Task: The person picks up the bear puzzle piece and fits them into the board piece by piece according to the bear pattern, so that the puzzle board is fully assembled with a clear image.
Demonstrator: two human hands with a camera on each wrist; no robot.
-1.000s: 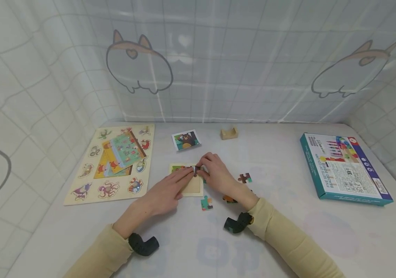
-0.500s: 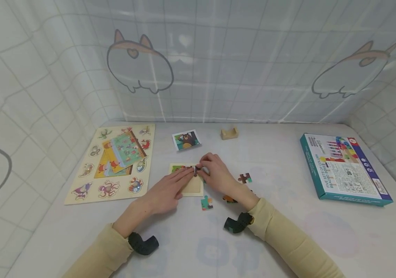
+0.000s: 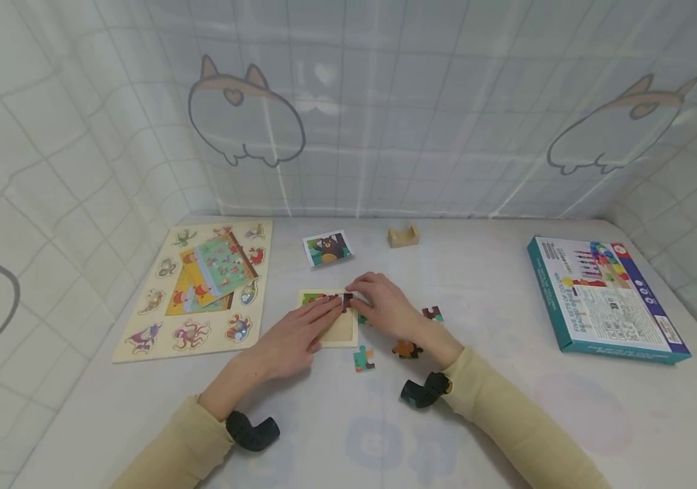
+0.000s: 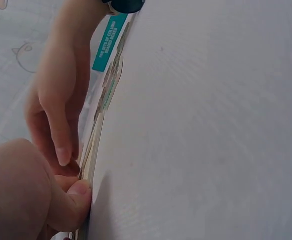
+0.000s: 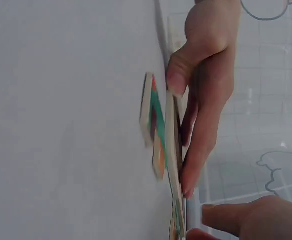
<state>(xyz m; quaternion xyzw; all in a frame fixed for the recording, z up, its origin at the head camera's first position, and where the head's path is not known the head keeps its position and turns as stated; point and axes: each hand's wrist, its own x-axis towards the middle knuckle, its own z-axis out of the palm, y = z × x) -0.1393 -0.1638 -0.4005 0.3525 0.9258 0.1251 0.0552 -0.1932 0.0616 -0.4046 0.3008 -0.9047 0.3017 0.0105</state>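
The left hand lies straight-fingered across the wooden puzzle tray, apparently steadying it; at the tray's far-right corner the right hand meets a dark brown jigsaw piece, pinching or nudging, I cannot tell. Beyond the tray, a bear card lies face-up, seemingly for viewing.

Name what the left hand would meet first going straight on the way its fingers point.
Most likely the dark puzzle piece just ahead of the left hand, then the right hand; depth is hard to judge.
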